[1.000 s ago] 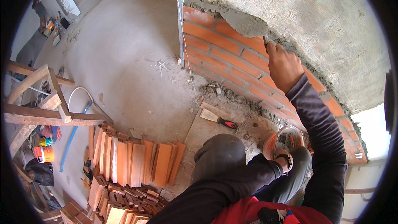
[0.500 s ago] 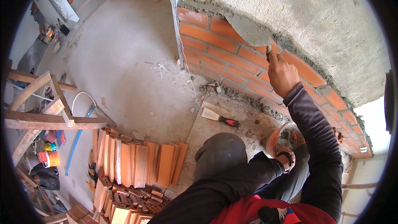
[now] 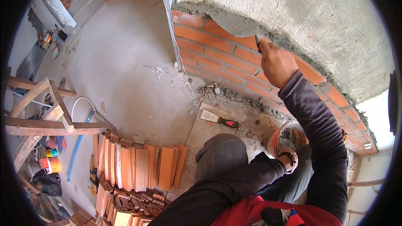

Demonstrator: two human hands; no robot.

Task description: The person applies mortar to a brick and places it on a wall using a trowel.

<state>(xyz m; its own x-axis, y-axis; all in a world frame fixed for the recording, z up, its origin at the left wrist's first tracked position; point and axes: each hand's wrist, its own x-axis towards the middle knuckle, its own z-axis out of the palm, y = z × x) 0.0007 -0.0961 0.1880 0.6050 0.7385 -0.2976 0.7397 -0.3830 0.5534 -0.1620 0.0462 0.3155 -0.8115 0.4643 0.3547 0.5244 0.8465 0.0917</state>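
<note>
Bent around a trowel's handle, my right hand (image 3: 279,63) is closed at the brick wall's top edge. The grey trowel blade (image 3: 238,25) lies tilted along the mortar bed (image 3: 197,7), its face coated with wet mortar. Below it runs the orange brick wall (image 3: 222,56). Low at the right, my left hand (image 3: 293,159), a dark band at its wrist, is closed on the near rim of an orange bucket (image 3: 274,142) holding grey mortar; some of its fingers are hidden.
A putty knife (image 3: 215,118) with a red and black handle lies on the floor. Stacked orange bricks (image 3: 140,165) stand left of my knee. A wooden trestle (image 3: 54,121) is farther left, beside a blue hose (image 3: 76,150). A string (image 3: 180,54) hangs at the wall's end.
My right hand and the trowel have shifted slightly left along the mortar, and the view has turned a little. The left hand stays by the bucket.
</note>
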